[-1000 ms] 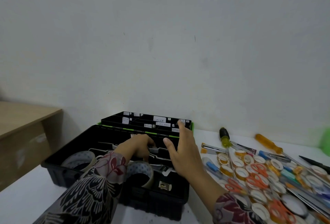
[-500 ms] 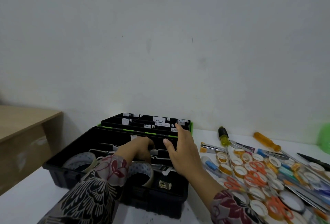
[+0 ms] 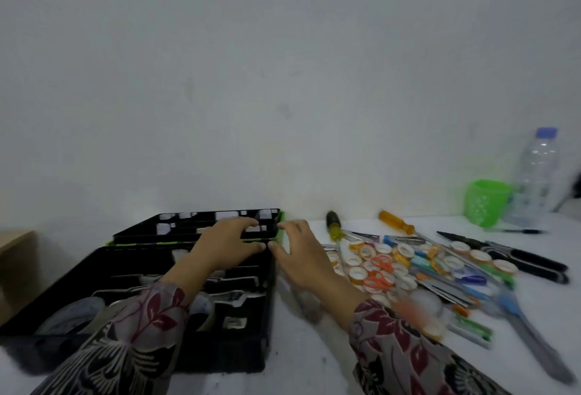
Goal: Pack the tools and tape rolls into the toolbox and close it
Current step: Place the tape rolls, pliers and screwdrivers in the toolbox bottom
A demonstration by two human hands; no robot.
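Both hands had come up out of the tub since the frame half a second earlier, and the view had swung right, bringing a green basket [image 3: 485, 202] and a water bottle [image 3: 534, 180] into sight. From my remote seat I read the left hand [image 3: 231, 245] as lying over the lid [image 3: 195, 224] of the toolbox [image 3: 176, 309], fingers loosely spread and curled down onto the lid's near right corner, thumb under the edge or against it; blur kept me from telling which. The right hand [image 3: 301, 256] sat just beside that corner, fingers spread and bent, holding nothing, its fingertips close to the green trim and its thumb nearly meeting the left fingertips.

The toolbox stood open below and left of both hands, with large tape rolls [image 3: 75, 316] in the tub near the left sleeve. Well to the right of the right fingers lay the unpacked heap: small tape rolls [image 3: 358, 273], orange scissors [image 3: 379, 278], a yellow screwdriver [image 3: 334, 226], an orange screwdriver [image 3: 397, 223] and black pliers [image 3: 522, 261].

I judged the lid stiff, light moulded plastic on a rear hinge, best taken at its front corners. The small rolls looked light and likely to roll or scatter, so scooping several seemed better than pinching one. The pliers and screwdrivers looked heavier and rigid, best gripped by their handles.
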